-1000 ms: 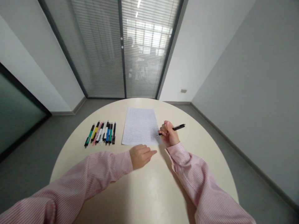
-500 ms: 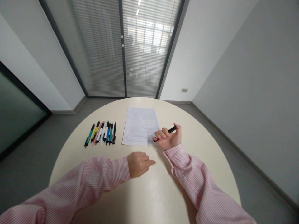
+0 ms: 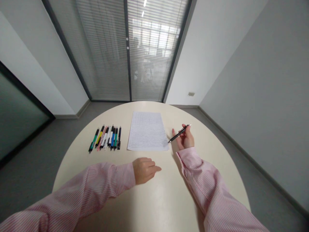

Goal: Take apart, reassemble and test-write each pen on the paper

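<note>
My right hand point(image 3: 187, 138), palm turned up, grips a black pen point(image 3: 179, 133) between thumb and fingers to the right of the paper. The pen slants, its lower left tip close to the right edge of a lined white sheet point(image 3: 147, 131) covered in fine handwriting. Whether that tip touches the sheet I cannot tell. In front of the sheet, my left hand point(image 3: 146, 170) rests on the table, holding nothing, the index finger stretched out and the other fingers loosely bent.
Several pens point(image 3: 105, 138) in green, yellow, pink, white, blue and black lie in a row left of the sheet. They are on a round cream table point(image 3: 154, 203). Beyond it stands a glass partition with blinds point(image 3: 103, 64).
My right hand has moved right, away from the sheet's lower right corner, and the pen has shifted in its fingers, now showing more of its length. My left hand stays put.
</note>
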A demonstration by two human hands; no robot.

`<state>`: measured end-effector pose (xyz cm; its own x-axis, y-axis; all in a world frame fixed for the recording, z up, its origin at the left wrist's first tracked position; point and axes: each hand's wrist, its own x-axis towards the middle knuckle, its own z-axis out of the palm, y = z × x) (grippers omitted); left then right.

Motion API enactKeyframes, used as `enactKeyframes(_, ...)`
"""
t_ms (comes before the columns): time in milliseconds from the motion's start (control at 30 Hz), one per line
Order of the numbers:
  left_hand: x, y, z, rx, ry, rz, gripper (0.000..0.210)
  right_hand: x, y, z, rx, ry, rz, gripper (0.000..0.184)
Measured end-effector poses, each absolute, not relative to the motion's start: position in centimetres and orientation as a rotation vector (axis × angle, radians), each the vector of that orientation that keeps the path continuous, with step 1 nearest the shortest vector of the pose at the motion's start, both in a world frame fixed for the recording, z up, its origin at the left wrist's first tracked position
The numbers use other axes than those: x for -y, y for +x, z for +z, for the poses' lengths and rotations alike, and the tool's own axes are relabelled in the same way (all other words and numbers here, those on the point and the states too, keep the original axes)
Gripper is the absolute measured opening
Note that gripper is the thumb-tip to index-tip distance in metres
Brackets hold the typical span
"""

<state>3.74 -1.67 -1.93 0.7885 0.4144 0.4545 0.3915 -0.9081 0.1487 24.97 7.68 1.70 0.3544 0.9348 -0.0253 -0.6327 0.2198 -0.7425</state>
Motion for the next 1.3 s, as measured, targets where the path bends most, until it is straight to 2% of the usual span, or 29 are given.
enactKeyframes(100, 1.7, 3.7, -2.0, -0.651, 2.927, 0.79, 0.024, -7.9, 26.5, 0.5, 0.628, -0.919, 0.795, 0.029)
enactKeyframes(267, 1.6, 3.7, -2.0, -0.655, 2.926, 0.8, 0.024, -7.6, 28.1, -1.5, 1.174, -1.417, 0.219, 0.024)
enactKeyframes(533, 1.7, 3.7, -2.0, -0.655, 2.933, 0.784, 0.023, -7.3, 28.5, -2.0, 1.769, -1.838, -0.33, 0.012)
enactKeyframes(633, 1.7, 3.7, -1.9, -0.655, 2.925, 0.794, 0.023, -7.5, 28.6, -2.2, 1.898, -1.828, -0.381, 0.009)
enactKeyframes(867, 1.8, 3.7, -1.7, -0.662, 2.941, 0.756, 0.022, -7.3, 28.4, -2.8, 2.041, -1.714, -0.345, 0.023)
enactKeyframes(1000, 1.8, 3.7, -1.7, -0.662, 2.935, 0.752, 0.023, -7.0, 28.2, -2.8, 2.083, -1.625, -0.308, 0.023)
enactKeyframes(1167, 1.8, 3.7, -1.9, -0.666, 2.93, 0.777, 0.023, -6.3, 27.9, -1.9, 1.895, -1.512, -0.309, 0.023)
enactKeyframes(1300, 1.7, 3.7, -2.0, -0.652, 2.938, 0.759, 0.023, -4.3, 26.5, -0.8, 1.853, -1.204, -0.275, 0.021)
